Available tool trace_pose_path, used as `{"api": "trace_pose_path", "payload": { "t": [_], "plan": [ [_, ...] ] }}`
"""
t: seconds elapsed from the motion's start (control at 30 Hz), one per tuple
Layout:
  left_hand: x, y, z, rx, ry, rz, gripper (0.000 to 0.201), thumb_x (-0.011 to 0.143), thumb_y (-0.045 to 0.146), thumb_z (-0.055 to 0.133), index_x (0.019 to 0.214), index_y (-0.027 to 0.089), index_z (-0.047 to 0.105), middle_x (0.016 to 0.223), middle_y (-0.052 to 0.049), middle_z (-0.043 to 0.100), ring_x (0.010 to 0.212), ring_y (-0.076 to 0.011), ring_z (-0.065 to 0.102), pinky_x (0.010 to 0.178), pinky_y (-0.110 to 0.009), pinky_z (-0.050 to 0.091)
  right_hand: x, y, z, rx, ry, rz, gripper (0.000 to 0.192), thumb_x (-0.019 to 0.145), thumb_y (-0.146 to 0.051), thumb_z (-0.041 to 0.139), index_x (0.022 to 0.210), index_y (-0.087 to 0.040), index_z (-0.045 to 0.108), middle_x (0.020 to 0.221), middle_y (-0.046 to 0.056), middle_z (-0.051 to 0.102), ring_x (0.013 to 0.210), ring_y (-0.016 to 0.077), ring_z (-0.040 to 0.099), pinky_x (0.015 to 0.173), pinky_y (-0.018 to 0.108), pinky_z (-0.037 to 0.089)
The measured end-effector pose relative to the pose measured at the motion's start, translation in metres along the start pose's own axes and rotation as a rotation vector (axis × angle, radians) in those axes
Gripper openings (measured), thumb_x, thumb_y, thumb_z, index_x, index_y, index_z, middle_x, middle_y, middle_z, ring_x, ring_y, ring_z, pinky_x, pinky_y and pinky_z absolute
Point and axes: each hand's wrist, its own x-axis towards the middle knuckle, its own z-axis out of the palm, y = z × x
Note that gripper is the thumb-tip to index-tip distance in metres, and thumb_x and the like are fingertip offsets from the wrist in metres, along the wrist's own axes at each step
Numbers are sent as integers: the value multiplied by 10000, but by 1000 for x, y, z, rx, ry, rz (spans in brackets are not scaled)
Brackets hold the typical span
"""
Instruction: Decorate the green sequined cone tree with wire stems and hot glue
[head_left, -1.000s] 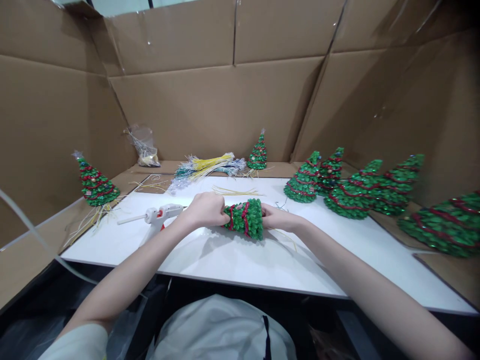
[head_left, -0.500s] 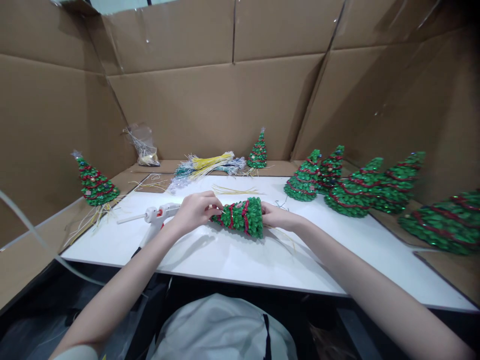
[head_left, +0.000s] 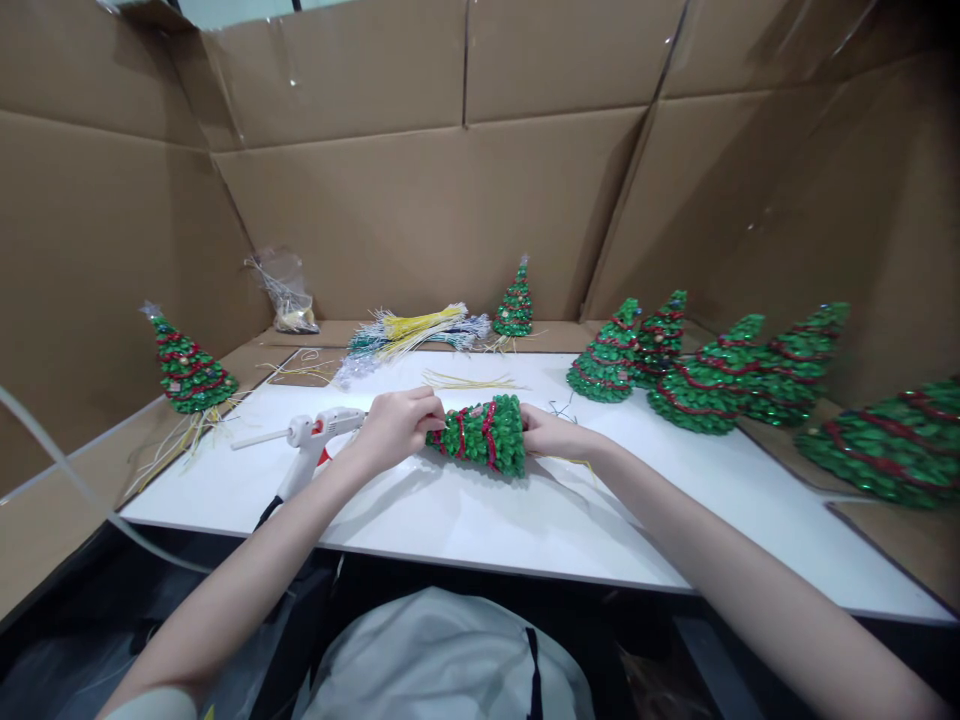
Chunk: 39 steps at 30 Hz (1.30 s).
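Note:
A small green Christmas tree (head_left: 480,437) with red garland lies on its side above the white board, its wide base facing right. My right hand (head_left: 553,437) grips it at the base, the fingertips hidden inside the hollow bottom. Thin yellow wires (head_left: 577,461) trail out beside that hand. My left hand (head_left: 401,425) is closed in a pinch at the narrow tip of the tree. What sits between its fingertips is too small to make out. Just left of it a white glue gun (head_left: 315,440) rests on the board, a glue stick poking out its back.
Several finished-looking trees (head_left: 705,385) stand at the right; others stand at the left (head_left: 187,370) and back (head_left: 514,303). Bundled wires (head_left: 412,332) and a plastic bag (head_left: 289,300) lie at the back. Loose yellow wires (head_left: 472,381) are on the white board (head_left: 480,530). Cardboard walls (head_left: 420,210) surround it.
My left hand has shifted slightly, its fingers curling closer around the tree's tip. The yellow wires by my right hand have moved up a little. The tree stays nearly in place.

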Motion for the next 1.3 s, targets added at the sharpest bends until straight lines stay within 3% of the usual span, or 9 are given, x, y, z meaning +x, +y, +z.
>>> {"api": "trace_pose_path", "payload": {
  "t": [0.17,0.3,0.43,0.6,0.7,0.87,1.07,1.2,1.3],
  "plan": [
    [-3,2,0,-1,8,-8,129,824,189,519,767,189,635,817,-1,633,713,-116,566,632,-212,373,1,0,0,2,1,-12,490,654,-141,551,1142,-102,573,1150,93,627,1004,258,587,853,363,465],
    [-12,4,-2,0,25,-36,141,841,243,515,916,205,628,869,-15,621,671,-106,544,640,-215,385,1,-1,1,-6,14,-21,476,656,-143,562,1131,-113,580,1163,90,621,1027,266,577,863,378,464],
    [-29,11,-13,-35,41,-59,199,854,233,476,1011,210,597,874,-21,598,633,-93,518,635,-213,392,1,1,0,10,7,-41,437,667,-159,573,1101,-116,596,1128,87,641,1013,268,587,872,392,463],
    [-66,30,-45,-168,-135,-65,218,877,311,442,934,208,626,807,-19,587,631,-95,517,599,-204,387,3,7,-2,-29,22,-35,437,653,-148,577,1088,-116,603,1175,86,616,1062,279,559,908,400,438],
    [-91,35,-65,-205,-305,-175,257,877,364,426,965,233,630,825,-24,611,671,-118,540,635,-217,407,3,9,-2,-17,4,-39,424,649,-142,573,1070,-114,610,1151,79,629,1053,270,564,891,381,449],
    [-129,18,-94,-112,-444,-354,274,850,418,436,843,245,648,755,-13,624,644,-141,540,587,-215,396,2,10,-1,-8,8,-11,371,644,-160,579,1008,-112,635,993,65,691,911,247,622,793,353,493],
    [-154,-16,-110,209,-342,-613,334,804,536,442,890,286,645,873,4,660,690,-175,572,607,-229,406,1,7,0,-4,8,-6,376,652,-166,572,1020,-116,632,965,62,695,907,243,622,798,348,492],
    [-152,-33,-94,281,-225,-653,469,774,583,456,1097,274,597,1161,-25,592,829,-204,594,698,-259,435,1,6,0,-18,14,-15,367,664,-174,569,1020,-111,627,1008,70,683,935,245,614,820,353,487],
    [-141,-44,-75,297,-163,-592,542,760,605,459,1094,204,603,1205,-79,563,1067,-262,518,832,-299,418,1,6,-1,-24,17,-19,380,661,-162,569,1034,-116,625,1063,73,667,967,251,603,846,361,478]
  ]
}}
